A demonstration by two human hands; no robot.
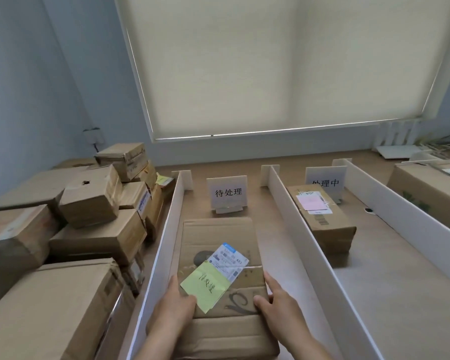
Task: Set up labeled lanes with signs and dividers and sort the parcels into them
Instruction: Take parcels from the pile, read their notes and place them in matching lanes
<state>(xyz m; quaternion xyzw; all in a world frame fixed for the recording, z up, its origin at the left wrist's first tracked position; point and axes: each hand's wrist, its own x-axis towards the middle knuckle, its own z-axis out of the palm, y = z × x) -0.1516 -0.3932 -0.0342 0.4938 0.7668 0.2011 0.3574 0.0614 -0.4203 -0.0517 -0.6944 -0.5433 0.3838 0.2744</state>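
Note:
A flat cardboard parcel (218, 237) with a yellow note (205, 288) and a shipping label lies in the left lane, in front of the sign 待处理 (228, 192). My left hand (173, 307) grips its left edge, thumb on top. On the parcel's right edge sits my right hand (277, 300), gripping it with the thumb on top. White dividers (164, 242) (299, 229) bound this lane. In the middle lane a second parcel (322, 222) with a pink note lies before the sign 处理中 (325, 181). A third divider (405, 211) stands further right.
A pile of cardboard boxes (89, 203) fills the table's left side. One large box (426, 185) lies in the far right lane. A white router (398, 149) and cables sit at the back right under the window blind.

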